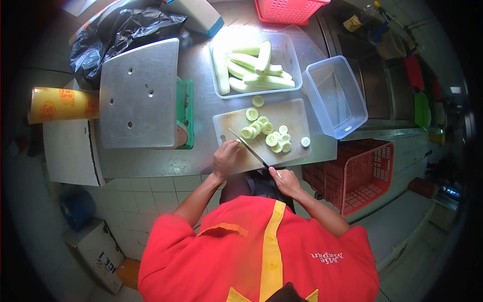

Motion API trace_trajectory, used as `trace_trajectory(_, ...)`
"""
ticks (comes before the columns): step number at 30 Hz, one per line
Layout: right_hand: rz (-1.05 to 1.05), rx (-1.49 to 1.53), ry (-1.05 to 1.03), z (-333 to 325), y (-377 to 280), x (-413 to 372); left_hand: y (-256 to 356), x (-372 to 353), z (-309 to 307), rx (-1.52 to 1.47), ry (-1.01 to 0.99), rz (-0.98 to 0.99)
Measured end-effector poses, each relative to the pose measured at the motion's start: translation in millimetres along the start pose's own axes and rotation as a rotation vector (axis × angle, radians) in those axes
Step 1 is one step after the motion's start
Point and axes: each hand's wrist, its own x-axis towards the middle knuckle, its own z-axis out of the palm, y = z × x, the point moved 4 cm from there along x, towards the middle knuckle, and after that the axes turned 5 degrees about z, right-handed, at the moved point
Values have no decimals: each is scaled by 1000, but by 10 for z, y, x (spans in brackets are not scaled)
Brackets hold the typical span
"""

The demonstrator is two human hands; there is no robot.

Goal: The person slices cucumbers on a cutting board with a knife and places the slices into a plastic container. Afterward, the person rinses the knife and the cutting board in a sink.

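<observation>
My right hand (285,181) grips a knife (250,150) by its handle at the front edge of the white cutting board (297,111). The blade slants up and left across the board. Close beside the blade, near its tip end, is my left hand (226,158), fingers bent and pressed together; what they hold, if anything, is hidden. Beyond the blade lie round cucumber slices (274,141), several loose and some leaning in a row. A clear plastic container (298,83) behind the board holds several peeled whole cucumbers (269,81).
An empty clear container (359,113) stands to the right of the board. On the left are a metal-topped scale (141,95), a plastic wrap roll (63,104) and a black bag (126,30). Red crates (352,171) sit low at right; a pink basket (289,10) is at the back.
</observation>
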Motion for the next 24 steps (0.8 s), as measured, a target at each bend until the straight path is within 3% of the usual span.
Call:
trace_trajectory(10,-39,30,78,354,-70,438,14,8,6,10,26,23)
trace_trajectory(12,15,280,-168,375,32,536,22,18,3,6,20,25)
trace_trajectory(13,11,282,-159,258,13,564,18,28,13,31,12,30)
trace_trajectory(15,309,452,-492,140,36,519,17,46,31,53,3,46)
trace_trajectory(20,165,230,-320,-127,142,368,7,139,-48,141,7,-1)
trace_trajectory(22,-109,124,-147,-197,191,395,8,163,-70,148,2,0)
trace_trajectory(24,-33,135,-188,-251,258,340,4,185,-75,151,-8,6)
